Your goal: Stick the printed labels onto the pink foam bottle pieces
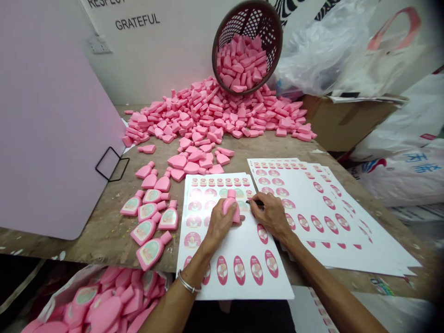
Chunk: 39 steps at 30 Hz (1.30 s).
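Note:
My left hand holds a small pink bottle-shaped piece upright over a white sticker sheet. Just to its right, my right hand pinches a thin dark tool, whose tip is over the sheet's right side near a green label. The sheet carries rows of pink and green labels, with pink ovals along its bottom. Left of the sheet lie several pink bottles with labels, and a few plain ones above them. Whether a label is on the held bottle's face cannot be made out.
A brown basket lies tipped over a large heap of pink bottles. More sticker sheets fan out at right. At left stand a pink panel and a black wire frame. A bag of bottles sits below the table edge.

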Tool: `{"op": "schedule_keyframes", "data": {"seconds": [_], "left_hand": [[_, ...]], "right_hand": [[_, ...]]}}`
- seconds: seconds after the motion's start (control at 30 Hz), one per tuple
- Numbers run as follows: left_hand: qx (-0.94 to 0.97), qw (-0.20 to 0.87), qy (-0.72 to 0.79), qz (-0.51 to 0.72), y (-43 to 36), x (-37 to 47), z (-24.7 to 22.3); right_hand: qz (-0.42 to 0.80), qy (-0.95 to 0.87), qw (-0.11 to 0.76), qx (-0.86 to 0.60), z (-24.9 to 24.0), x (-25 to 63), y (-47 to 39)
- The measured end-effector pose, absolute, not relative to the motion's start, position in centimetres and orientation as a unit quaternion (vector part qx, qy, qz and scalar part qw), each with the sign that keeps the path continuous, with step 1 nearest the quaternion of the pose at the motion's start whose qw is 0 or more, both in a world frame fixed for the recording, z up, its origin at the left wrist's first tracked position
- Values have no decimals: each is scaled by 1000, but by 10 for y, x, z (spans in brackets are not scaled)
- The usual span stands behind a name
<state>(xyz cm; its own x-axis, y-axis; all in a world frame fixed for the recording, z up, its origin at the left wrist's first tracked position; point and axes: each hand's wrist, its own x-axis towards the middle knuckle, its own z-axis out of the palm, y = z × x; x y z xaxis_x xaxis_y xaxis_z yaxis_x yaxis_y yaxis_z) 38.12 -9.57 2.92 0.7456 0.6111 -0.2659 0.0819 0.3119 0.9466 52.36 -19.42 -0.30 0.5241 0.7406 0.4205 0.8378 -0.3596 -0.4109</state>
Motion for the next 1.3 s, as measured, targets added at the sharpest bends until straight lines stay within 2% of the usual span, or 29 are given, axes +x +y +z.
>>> {"op": "schedule_keyframes", "data": {"seconds": [0.27,0.43,0.53,0.73,0.9,1.07,1.3], "left_hand": [[553,752,309,184,-96,381,28],[556,750,309,181,-96,381,28],[555,751,309,180,-96,381,27],[550,758,295,190,-96,379,26],[464,812,285,209,-95,377,30],[311,888,275,199,-101,364,50],[310,897,250,195,-109,343,68]], "right_hand": [[-101,-495,311,-805,-9,525,-195],[-134,-488,264,-821,-6,524,-196],[-111,-489,259,-826,-5,524,-194],[-4,-431,391,-813,1,525,-193],[57,-348,518,-779,30,526,-205],[70,-353,523,-773,64,500,-213],[68,-395,520,-754,81,463,-209]]}}
